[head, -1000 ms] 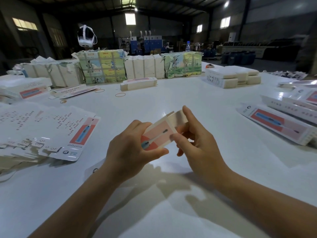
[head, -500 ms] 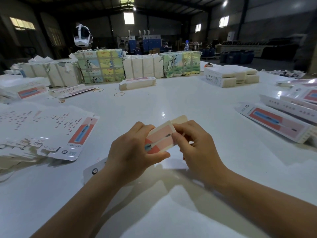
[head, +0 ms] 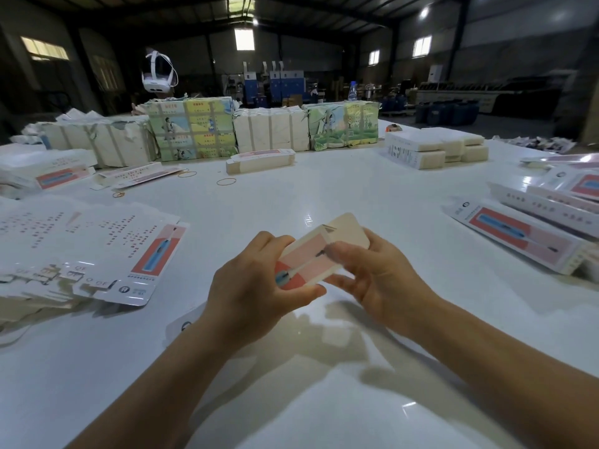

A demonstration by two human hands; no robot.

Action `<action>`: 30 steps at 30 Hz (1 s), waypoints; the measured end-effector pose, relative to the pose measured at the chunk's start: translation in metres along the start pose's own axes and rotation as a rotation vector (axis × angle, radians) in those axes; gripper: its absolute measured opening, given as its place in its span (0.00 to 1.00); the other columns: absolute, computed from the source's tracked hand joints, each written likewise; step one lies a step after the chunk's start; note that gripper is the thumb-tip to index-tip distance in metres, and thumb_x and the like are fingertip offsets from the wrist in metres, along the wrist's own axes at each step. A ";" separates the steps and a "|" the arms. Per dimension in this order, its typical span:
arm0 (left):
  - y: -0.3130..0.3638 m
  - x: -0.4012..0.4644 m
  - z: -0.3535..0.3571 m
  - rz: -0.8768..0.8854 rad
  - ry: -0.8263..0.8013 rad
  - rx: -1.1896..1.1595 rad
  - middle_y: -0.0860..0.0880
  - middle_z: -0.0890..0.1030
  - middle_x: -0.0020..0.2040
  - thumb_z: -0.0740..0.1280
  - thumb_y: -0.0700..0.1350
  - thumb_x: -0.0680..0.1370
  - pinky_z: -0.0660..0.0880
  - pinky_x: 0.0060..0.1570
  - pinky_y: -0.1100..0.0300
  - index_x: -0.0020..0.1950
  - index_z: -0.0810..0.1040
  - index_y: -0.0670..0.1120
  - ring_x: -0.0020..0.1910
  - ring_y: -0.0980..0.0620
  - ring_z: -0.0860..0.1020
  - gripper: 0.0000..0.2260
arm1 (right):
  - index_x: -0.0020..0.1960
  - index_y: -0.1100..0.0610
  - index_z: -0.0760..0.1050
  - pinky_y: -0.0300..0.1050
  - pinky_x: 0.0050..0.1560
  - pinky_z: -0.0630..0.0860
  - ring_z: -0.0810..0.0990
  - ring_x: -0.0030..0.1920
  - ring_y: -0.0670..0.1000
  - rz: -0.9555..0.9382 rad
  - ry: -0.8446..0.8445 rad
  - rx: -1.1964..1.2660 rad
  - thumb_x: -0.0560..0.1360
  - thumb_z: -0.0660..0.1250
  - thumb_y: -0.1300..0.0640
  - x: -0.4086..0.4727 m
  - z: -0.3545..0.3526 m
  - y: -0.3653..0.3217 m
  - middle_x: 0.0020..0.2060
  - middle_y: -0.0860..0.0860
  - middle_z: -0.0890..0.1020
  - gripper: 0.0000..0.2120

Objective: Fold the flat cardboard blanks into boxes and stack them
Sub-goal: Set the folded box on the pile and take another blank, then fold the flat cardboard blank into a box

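Box (head: 311,259) between both curled hands (head: 259,286)

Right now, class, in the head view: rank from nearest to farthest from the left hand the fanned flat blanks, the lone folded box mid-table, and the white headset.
1. Fanned flat blanks: just left of the left hand.
2. Lone folded box: mid-table, ahead.
3. White headset: far back, behind the bundles.

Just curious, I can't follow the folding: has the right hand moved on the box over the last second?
Yes. The right hand has dropped toward the white table, its fingers now curled over the box end.
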State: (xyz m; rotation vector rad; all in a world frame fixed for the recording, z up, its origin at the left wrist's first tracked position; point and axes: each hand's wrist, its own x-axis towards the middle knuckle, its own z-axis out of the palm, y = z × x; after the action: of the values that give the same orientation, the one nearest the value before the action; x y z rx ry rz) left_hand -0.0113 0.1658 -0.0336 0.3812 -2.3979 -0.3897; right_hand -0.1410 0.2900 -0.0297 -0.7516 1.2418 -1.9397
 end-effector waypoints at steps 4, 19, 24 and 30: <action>0.002 0.000 0.004 -0.024 -0.011 0.030 0.56 0.72 0.51 0.62 0.68 0.64 0.79 0.41 0.59 0.62 0.72 0.50 0.44 0.52 0.77 0.33 | 0.49 0.55 0.79 0.46 0.47 0.81 0.83 0.46 0.55 -0.197 0.044 -0.316 0.71 0.70 0.67 -0.007 0.004 0.004 0.42 0.56 0.83 0.11; 0.008 -0.003 0.008 -0.031 0.064 0.179 0.48 0.76 0.47 0.73 0.60 0.67 0.78 0.34 0.52 0.57 0.75 0.45 0.38 0.46 0.76 0.26 | 0.56 0.58 0.81 0.41 0.52 0.79 0.81 0.47 0.51 -0.300 0.076 -0.559 0.80 0.59 0.51 -0.014 0.010 0.014 0.47 0.52 0.84 0.15; 0.009 -0.003 0.006 0.012 0.063 0.185 0.47 0.77 0.47 0.74 0.59 0.67 0.78 0.34 0.52 0.58 0.75 0.44 0.38 0.46 0.77 0.27 | 0.52 0.48 0.82 0.47 0.57 0.78 0.83 0.52 0.47 -0.293 0.083 -0.336 0.77 0.64 0.61 -0.012 0.007 0.010 0.49 0.45 0.85 0.12; 0.009 -0.003 0.004 0.069 0.102 0.175 0.45 0.79 0.46 0.69 0.60 0.64 0.79 0.31 0.49 0.55 0.78 0.42 0.36 0.43 0.78 0.27 | 0.50 0.44 0.83 0.37 0.48 0.78 0.84 0.49 0.47 -0.380 0.048 -0.315 0.79 0.62 0.63 -0.014 0.006 0.008 0.48 0.46 0.85 0.16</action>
State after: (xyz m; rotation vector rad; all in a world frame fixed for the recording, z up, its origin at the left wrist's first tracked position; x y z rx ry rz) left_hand -0.0133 0.1757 -0.0353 0.3851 -2.3445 -0.1265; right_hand -0.1261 0.2956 -0.0357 -1.1790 1.5450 -2.0903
